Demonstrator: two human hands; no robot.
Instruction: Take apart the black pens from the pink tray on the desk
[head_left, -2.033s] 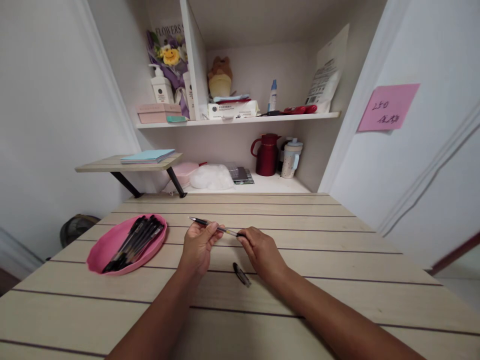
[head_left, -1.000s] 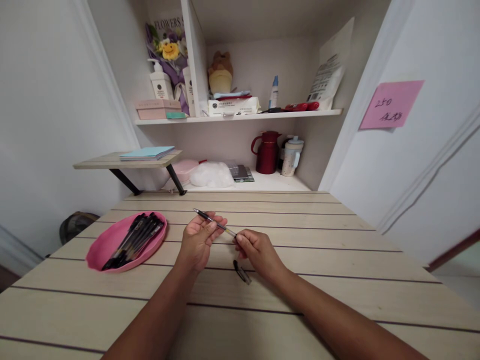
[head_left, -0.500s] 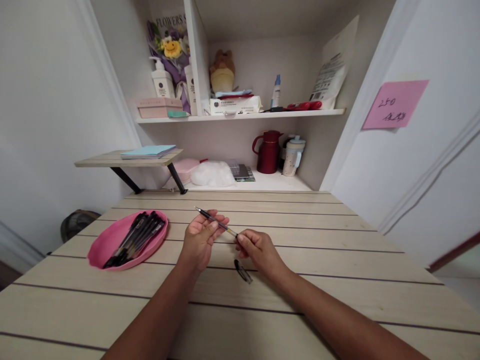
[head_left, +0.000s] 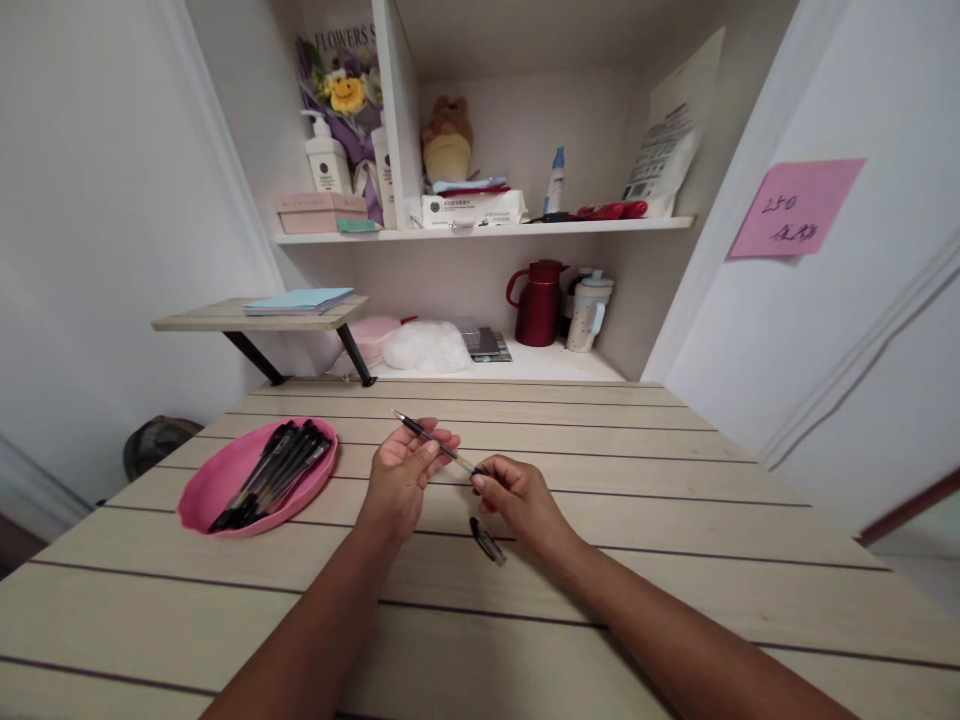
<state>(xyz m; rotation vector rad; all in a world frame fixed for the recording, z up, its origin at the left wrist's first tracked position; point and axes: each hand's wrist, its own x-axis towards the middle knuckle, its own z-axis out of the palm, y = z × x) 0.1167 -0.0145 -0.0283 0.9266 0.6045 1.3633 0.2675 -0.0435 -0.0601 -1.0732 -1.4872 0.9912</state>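
1. left hand [head_left: 405,482] of mine, palm up and fingers loosely curled, cradles a slim black pen [head_left: 437,446] between thumb and fingertips above the table [head_left: 675,520].
2. my right hand [head_left: 519,505] is closed in a pinch on the pen's near end, thumb against forefinger.
3. the pen slants between both hands, its tip pointing away to the left.
4. a black pen cap [head_left: 487,541] lies on the wood just below my right hand, touching neither hand.
5. a pink tray [head_left: 206,492] sits to the left of my left hand, well apart, holding a bundle of black pens [head_left: 274,472].
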